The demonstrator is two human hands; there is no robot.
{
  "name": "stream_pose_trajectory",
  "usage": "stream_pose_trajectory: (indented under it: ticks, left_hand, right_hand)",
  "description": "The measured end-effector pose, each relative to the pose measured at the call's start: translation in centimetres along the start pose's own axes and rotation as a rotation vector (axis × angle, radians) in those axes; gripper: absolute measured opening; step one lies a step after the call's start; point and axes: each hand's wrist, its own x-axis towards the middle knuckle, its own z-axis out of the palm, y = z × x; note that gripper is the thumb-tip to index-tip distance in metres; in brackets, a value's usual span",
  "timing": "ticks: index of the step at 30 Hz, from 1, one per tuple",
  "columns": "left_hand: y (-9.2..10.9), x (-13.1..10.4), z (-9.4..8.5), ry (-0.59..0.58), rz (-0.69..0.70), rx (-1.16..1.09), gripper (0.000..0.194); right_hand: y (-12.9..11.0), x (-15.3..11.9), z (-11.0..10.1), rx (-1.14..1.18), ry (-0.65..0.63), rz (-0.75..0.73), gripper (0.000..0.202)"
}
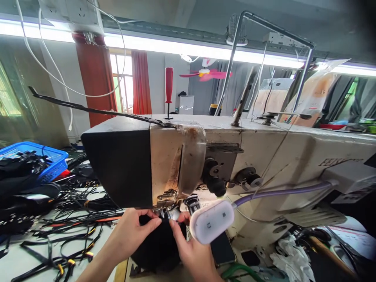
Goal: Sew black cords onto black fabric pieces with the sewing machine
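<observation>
In the head view, a large sewing machine (282, 149) fills the middle and right. Below its needle area hangs a piece of black fabric (160, 248). My left hand (135, 229) pinches the fabric's upper edge from the left, thumb pointing right. On the other side, my right hand (188, 243) grips the same edge, its fingertips close to the presser foot area (169, 213). Part of that hand is behind a white lamp head (213, 222) on a purple flexible neck. The exact stitching point is hidden by fingers and machine parts.
Black straps (49, 250) with yellow ends lie tangled on the left of the table. A blue basket (55, 166) holds black items behind them. A red-handled screwdriver (169, 86) stands on the machine top. At lower right are crumpled white plastic (293, 258) and a green-handled tool (241, 270).
</observation>
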Motion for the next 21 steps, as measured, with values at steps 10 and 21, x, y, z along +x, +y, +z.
stream_pose_trajectory:
  ticks: [10,21]
  left_hand:
    - [0.3,0.3,0.1,-0.009,-0.026,-0.061,0.031]
    - [1.4,0.3,0.3,0.047,-0.142,-0.134,0.032]
  right_hand:
    - [0.2,-4.7,1.6,0.083,-0.034,0.089,0.019]
    - [0.0,-5.5,2.4,0.077,0.034,0.124,0.015]
